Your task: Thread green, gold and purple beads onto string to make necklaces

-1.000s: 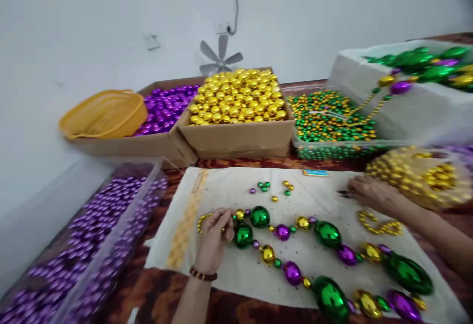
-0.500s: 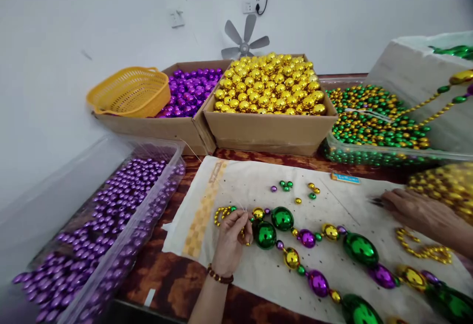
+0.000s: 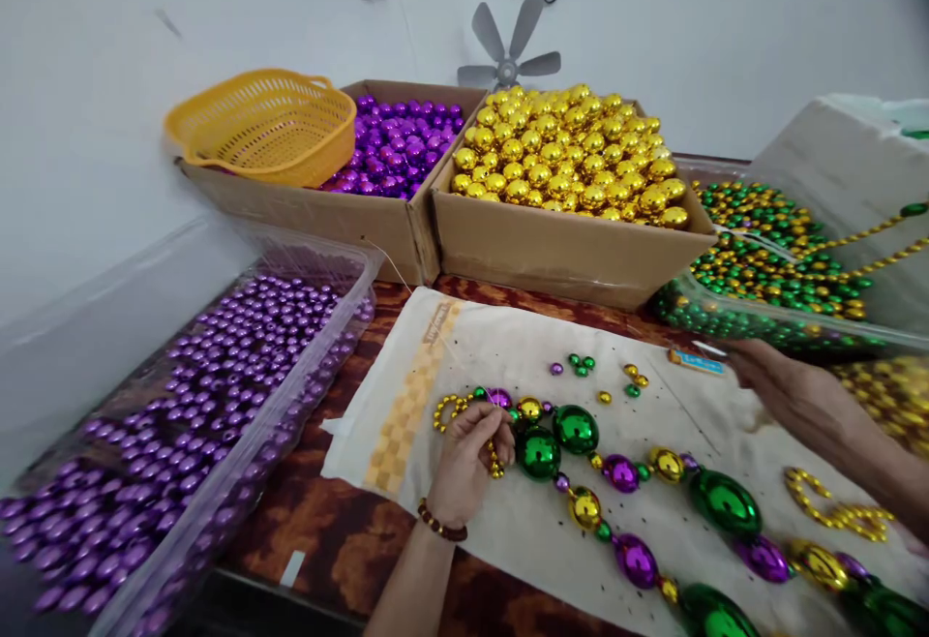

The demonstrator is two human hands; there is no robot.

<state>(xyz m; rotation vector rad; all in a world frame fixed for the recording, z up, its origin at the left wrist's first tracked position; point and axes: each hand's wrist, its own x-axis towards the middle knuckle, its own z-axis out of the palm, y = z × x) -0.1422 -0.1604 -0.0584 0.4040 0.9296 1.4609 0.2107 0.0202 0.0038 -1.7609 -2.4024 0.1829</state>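
Note:
My left hand [image 3: 468,463], a beaded bracelet on its wrist, is closed in a pinch at the near end of a bead necklace [image 3: 726,501]. Fine pale thread ends stick up above its fingertips, and small gold beads [image 3: 496,463] hang beside them. The necklace's green, purple and gold beads run in two rows toward the lower right. Over the cloth's right side, my right hand [image 3: 776,376] is closed around a slim tool [image 3: 709,348] with a pale, thin tip; its kind is blurred. A blue-labelled lighter-like piece [image 3: 695,361] lies just below that tip.
Loose small beads [image 3: 581,364] and a gold bead strand [image 3: 834,511] lie on the white cloth [image 3: 508,327]. Behind stand cartons of purple and gold beads [image 3: 566,250], one under a yellow basket [image 3: 319,163]. Clear bins [image 3: 290,395] flank the cloth. A fan [image 3: 506,71] is at the back.
My right hand has moved up toward the blue-labelled piece, and a pale tool tip now shows. My left hand keeps its pinch. The view has shifted slightly.

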